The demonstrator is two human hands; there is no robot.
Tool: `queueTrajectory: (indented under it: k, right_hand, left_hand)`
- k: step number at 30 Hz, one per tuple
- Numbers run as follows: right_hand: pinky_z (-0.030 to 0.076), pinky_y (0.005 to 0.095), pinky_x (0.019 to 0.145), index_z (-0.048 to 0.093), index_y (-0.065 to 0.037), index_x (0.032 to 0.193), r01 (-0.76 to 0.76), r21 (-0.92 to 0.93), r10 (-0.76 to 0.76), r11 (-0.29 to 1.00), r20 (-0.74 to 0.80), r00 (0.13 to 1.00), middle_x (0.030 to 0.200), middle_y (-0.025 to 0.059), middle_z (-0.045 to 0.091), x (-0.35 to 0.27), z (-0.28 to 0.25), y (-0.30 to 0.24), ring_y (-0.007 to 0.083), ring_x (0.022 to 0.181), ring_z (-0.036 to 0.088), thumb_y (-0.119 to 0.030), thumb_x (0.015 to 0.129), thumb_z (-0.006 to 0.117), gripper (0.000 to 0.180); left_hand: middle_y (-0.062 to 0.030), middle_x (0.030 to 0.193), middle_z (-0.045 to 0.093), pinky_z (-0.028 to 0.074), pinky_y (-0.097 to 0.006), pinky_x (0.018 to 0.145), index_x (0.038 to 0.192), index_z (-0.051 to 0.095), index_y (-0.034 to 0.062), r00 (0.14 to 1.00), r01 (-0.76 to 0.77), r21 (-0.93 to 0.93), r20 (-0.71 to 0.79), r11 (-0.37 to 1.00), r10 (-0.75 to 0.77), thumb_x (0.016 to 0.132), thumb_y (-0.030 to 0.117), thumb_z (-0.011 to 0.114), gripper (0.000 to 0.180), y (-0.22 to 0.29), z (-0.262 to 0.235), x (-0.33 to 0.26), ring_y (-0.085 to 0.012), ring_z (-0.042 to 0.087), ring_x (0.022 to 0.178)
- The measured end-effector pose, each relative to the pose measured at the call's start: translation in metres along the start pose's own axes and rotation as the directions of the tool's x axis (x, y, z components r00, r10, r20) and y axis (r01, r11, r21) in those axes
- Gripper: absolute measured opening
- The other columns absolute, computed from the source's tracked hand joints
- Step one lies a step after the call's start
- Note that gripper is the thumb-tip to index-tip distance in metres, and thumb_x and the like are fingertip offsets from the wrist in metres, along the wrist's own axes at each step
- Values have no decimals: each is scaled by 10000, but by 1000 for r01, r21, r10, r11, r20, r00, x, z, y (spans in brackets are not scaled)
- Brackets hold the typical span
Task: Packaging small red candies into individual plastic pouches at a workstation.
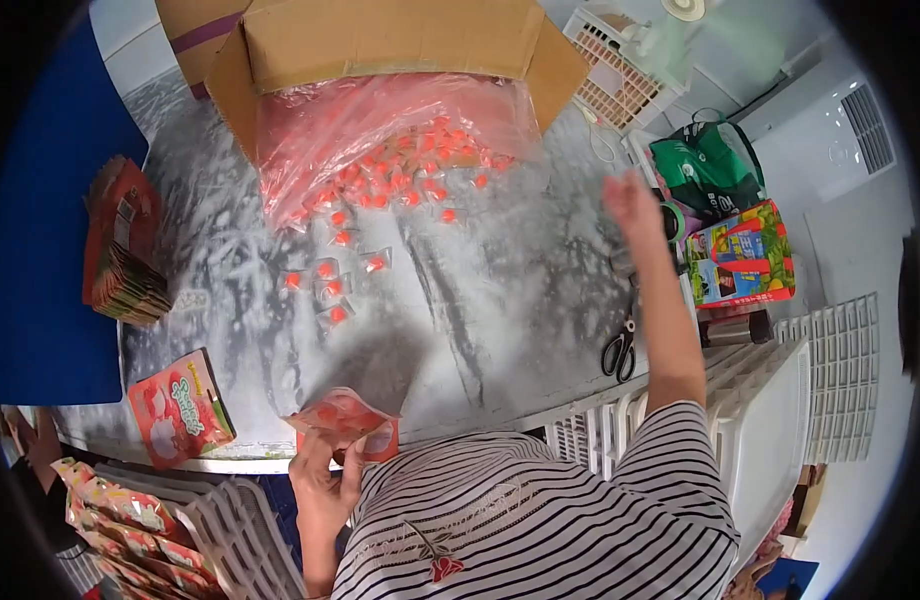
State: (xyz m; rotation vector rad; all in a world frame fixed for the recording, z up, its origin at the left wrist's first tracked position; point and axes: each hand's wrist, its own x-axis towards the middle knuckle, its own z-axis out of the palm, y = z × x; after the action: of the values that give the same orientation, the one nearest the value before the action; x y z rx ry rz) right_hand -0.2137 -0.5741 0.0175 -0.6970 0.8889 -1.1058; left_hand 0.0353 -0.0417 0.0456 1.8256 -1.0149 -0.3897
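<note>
My left hand (322,482) is closed on a red pouch (381,438) at the near edge of the table. The pouch's mouth gapes upward, and small red pieces seem to show inside. Out over the right side of the table, my right hand (632,208) is lifted and smeared by motion, so its fingers are unclear. Several small red-orange pieces in clear wrappers (338,314) lie loose ahead of the pouch. A larger heap of them (410,172) spills from pink plastic sheeting (320,145) in a cardboard box (390,45) on its side.
A red printed pouch (180,412) lies at the near left, with a stack of pouches (130,245) behind it. Black scissors (620,352) rest by the right edge. Filled pouches (130,530) sit in a crate (245,530) below left. Another person's hand (42,440) shows far left.
</note>
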Motion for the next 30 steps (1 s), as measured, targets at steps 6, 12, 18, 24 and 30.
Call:
queueTrajectory:
  k: [6,12,18,24,30]
  right_hand:
    - [546,322,731,641,32,977,164,-450,-94,878,175,980,899,104,681,-18,-6,16,199,787,661,-154,919,556,213]
    - [556,305,677,628,13,1059,3,-620,228,784,293,929,877,80,676,-102,65,152,150,741,650,-189,928,599,243]
    - [522,271,693,621,0,1076,457,-689,87,562,599,796,893,57,669,-135,92,215,132,755,624,-153,940,589,208]
    - [490,313,815,567,-3,1169,657,-655,-4,373,707,707,1035,113,629,-147,119,243,202,915,616,-72,886,607,294]
    - [416,388,976,539,-17,1203,843,-472,-78,258,860,505,1189,180,560,-174,155,254,340,1124,538,-46,851,573,354]
  left_hand:
    - [-117,751,577,457,-299,508,836,598,-19,1000,-5,31,-9,1000,5,801,-20,674,84,6,4,4,-205,581,543]
    - [-121,757,581,454,-286,545,828,592,-22,997,66,60,-33,996,-64,817,-2,666,78,11,-2,-4,-202,568,577]
    - [-124,718,564,451,-328,510,819,598,-19,1000,-19,80,-21,997,20,803,8,690,97,8,-1,-2,-249,556,558]
    - [-140,743,591,472,-365,528,815,598,-12,1000,-21,71,-21,997,23,808,50,697,117,3,-1,-4,-307,583,593]
    - [-133,747,592,483,-368,530,812,601,-11,1000,-1,55,-30,998,3,812,55,697,116,4,-1,-7,-294,591,593]
